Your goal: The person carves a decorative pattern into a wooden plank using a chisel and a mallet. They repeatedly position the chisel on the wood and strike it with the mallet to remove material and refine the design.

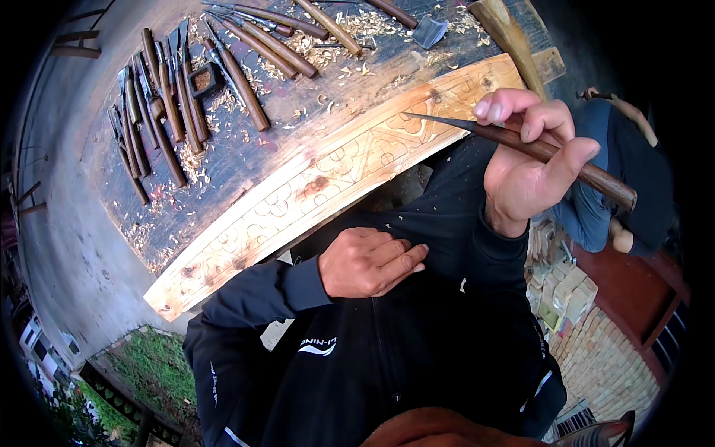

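My right hand (538, 156) holds a slim tool (558, 156) by its dark wooden handle, its long tapered metal tip pointing left over a pale wooden board (298, 208). I cannot tell whether the tip touches the wood. The board runs diagonally along the workbench's near edge, with knots and an outlined pattern of petals, circles and straight lines. My left hand (366, 262) lies against my dark jacket below the board, fingers curled and closed; whatever is under them, if anything, is hidden.
Several wooden-handled carving tools (249, 89), a small dark box (205, 80), a wooden mallet (506, 37) and shavings lie on the worn bench (149, 223). Another person (625, 179) is bent over at the right, beside stacked pale blocks (570, 290) and paving.
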`<state>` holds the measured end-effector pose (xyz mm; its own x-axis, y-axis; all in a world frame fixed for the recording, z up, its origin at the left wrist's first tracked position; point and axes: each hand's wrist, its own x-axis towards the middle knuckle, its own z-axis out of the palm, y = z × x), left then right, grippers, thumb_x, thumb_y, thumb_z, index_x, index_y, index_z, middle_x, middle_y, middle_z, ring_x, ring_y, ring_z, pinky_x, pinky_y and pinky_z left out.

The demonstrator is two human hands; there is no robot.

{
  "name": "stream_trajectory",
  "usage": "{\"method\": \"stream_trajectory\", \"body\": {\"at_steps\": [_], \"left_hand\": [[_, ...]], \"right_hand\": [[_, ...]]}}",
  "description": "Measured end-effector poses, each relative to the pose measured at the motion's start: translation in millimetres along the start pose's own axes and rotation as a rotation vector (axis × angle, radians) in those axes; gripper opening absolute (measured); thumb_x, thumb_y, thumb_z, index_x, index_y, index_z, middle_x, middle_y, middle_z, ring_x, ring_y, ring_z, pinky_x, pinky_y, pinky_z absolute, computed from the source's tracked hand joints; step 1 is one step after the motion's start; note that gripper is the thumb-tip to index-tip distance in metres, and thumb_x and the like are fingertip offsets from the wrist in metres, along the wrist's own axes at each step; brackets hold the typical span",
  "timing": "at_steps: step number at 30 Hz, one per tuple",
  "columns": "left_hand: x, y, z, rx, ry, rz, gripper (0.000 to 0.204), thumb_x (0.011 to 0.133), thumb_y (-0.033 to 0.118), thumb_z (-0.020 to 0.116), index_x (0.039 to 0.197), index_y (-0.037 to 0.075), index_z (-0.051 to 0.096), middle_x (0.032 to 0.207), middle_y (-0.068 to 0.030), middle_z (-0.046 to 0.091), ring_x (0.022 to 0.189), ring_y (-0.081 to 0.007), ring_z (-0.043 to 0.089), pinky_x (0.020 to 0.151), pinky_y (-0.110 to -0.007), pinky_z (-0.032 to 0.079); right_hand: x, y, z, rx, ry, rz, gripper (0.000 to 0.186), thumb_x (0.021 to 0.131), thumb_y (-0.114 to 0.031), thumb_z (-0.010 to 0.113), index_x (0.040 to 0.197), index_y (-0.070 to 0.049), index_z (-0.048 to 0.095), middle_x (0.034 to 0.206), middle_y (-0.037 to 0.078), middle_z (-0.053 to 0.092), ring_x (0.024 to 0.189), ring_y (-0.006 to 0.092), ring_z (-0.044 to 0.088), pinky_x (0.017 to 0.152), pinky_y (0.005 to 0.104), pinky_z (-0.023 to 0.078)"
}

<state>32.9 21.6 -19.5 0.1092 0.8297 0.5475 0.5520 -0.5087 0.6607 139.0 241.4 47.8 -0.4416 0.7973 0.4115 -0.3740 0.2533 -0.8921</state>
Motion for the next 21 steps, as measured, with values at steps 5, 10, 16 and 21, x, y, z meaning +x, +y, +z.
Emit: {"method": "stream_trajectory", "body": {"at_steps": [5,10,16,21], "left_hand": [[-9,1,-4,0.069,-0.032,-0.005,0.024,0.088,0.013,0.086,0.109,0.002,0.078,0.080,-0.0023,0.069,0.059,-0.0135,0.063,0.050,-0.029,0.048],[-10,-18,-21,0.206,-0.049,0.089,0.029,0.090,0.016,0.084,0.114,0.002,0.076,0.087,-0.0046,0.072,0.067,-0.0160,0.069,0.057,-0.029,0.054],[4,-49,-25,0.295,-0.142,0.066,0.035,0.096,0.027,0.075,0.117,0.000,0.072,0.139,-0.0203,0.068,0.142,-0.0375,0.058,0.122,-0.051,0.046],[-12,-54,-14,0.173,-0.237,0.163,0.027,0.096,0.027,0.076,0.098,0.000,0.072,0.087,-0.0101,0.069,0.092,-0.0281,0.071,0.106,-0.043,0.056]], "right_hand": [[29,-10,-11,-0.562,-0.249,0.035,0.094,0.105,-0.083,0.026,0.108,0.003,0.064,0.085,0.012,0.070,0.073,0.0156,0.065,0.067,0.0282,0.049],[41,-2,46,-0.279,-0.244,0.147,0.054,0.112,-0.050,0.060,0.107,0.003,0.073,0.077,0.005,0.066,0.069,0.0091,0.062,0.064,0.0233,0.050],[53,31,105,-0.313,-0.467,0.101,0.019,0.103,-0.013,0.075,0.117,-0.001,0.077,0.091,0.007,0.080,0.080,0.0106,0.076,0.069,0.0254,0.058],[62,63,158,-0.195,-0.620,0.155,0.025,0.105,-0.024,0.075,0.117,-0.002,0.078,0.092,0.006,0.079,0.080,0.0090,0.076,0.064,0.0254,0.059]]}}
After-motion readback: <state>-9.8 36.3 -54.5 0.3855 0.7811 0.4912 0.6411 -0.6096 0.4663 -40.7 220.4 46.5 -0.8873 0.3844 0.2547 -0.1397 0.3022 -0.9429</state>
